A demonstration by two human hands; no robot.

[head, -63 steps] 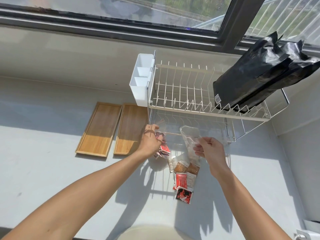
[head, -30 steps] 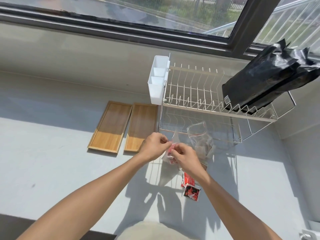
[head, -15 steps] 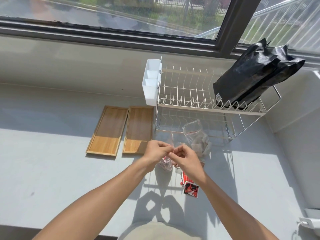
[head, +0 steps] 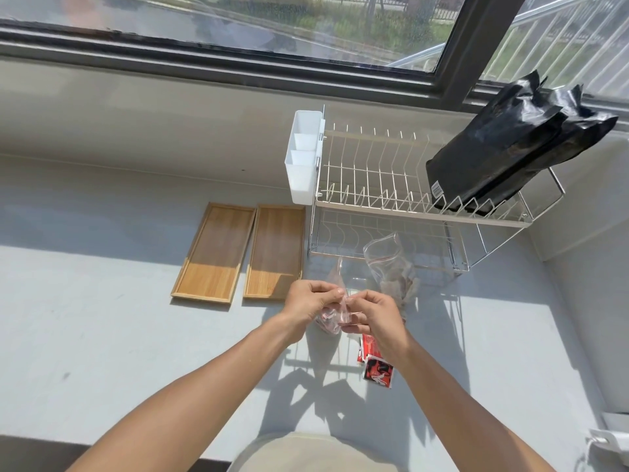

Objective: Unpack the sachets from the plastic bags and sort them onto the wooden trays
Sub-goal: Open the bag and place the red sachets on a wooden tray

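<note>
My left hand (head: 308, 301) and my right hand (head: 374, 313) both pinch the top of a small clear plastic bag (head: 332, 318) with red sachets inside, held just above the counter. A second clear plastic bag (head: 388, 264), open at its mouth, lies slumped behind my right hand by the rack's foot. Red and black sachets (head: 376, 367) lie loose on the counter under my right wrist. Two bare wooden trays, one on the left (head: 214, 253) and one on the right (head: 275, 252), lie side by side to the left of my hands.
A white wire dish rack (head: 391, 185) stands behind the bags, with a white cutlery holder (head: 303, 161) on its left end and black foil bags (head: 510, 148) on its upper tier. The grey counter (head: 102, 335) runs along a window. A white object (head: 609, 441) sits at the right edge.
My right hand let go of the second bag, which now lies by the rack, and joined my left hand on the bag of red sachets. The camera view shifted slightly.
</note>
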